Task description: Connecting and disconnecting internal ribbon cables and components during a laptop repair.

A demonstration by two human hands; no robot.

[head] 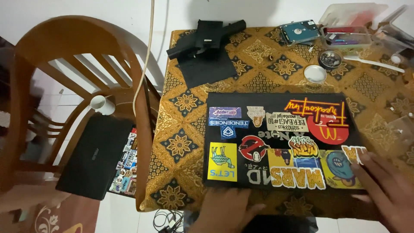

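Note:
A closed black laptop [282, 103] covered with several colourful stickers lies on the table with the patterned gold cloth [181, 129]. My left hand [224, 209] rests at the laptop's near edge, fingers spread, at the table's front. My right hand [384, 185] lies flat on the laptop's near right corner, fingers apart over the stickers. Neither hand grips anything.
At the back of the table lie black plastic parts [207, 41], a bare hard drive [298, 31], a clear box of tools [347, 35], a small tin of screws [330, 59] and a round lid [315, 73]. A wooden chair [77, 56] at left holds another black laptop [92, 157] and a white cup [100, 104].

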